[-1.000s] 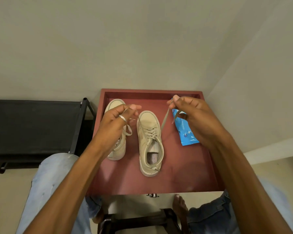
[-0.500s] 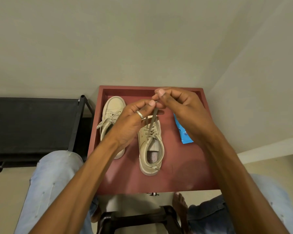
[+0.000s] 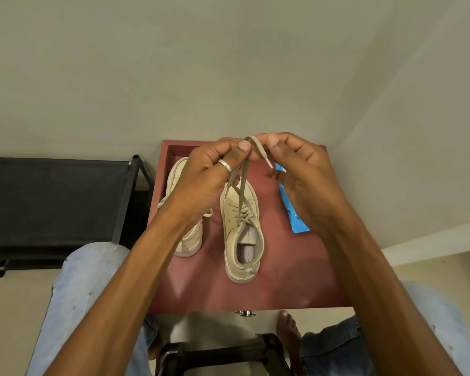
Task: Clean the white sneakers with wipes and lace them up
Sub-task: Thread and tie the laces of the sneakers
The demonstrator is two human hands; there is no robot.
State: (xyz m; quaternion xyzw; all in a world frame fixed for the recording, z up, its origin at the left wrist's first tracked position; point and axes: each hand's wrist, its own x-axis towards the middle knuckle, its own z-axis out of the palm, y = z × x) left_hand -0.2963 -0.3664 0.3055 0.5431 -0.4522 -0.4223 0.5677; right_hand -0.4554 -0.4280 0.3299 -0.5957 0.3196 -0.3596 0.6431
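Two off-white sneakers stand on a red table (image 3: 291,280). The right sneaker (image 3: 242,234) is in the middle, its toe pointing away from me. The left sneaker (image 3: 186,234) is partly hidden under my left wrist. Both ends of the right sneaker's lace (image 3: 242,183) rise from its eyelets and cross above the toe. My left hand (image 3: 209,175) pinches one lace end between thumb and fingers. My right hand (image 3: 299,169) pinches the other end, which loops over at the top between my fingertips. A blue wipes pack (image 3: 293,215) lies on the right, partly behind my right hand.
A black fabric rack (image 3: 52,202) stands to the left of the table. The walls meet in a corner just behind the table. A dark stool frame (image 3: 223,354) and my bare foot (image 3: 288,329) are below the table's front edge, between my jeans-clad knees.
My hands came together from wide apart, bringing the two lace ends up over the right sneaker's toe. The ends now cross and loop between my fingertips.
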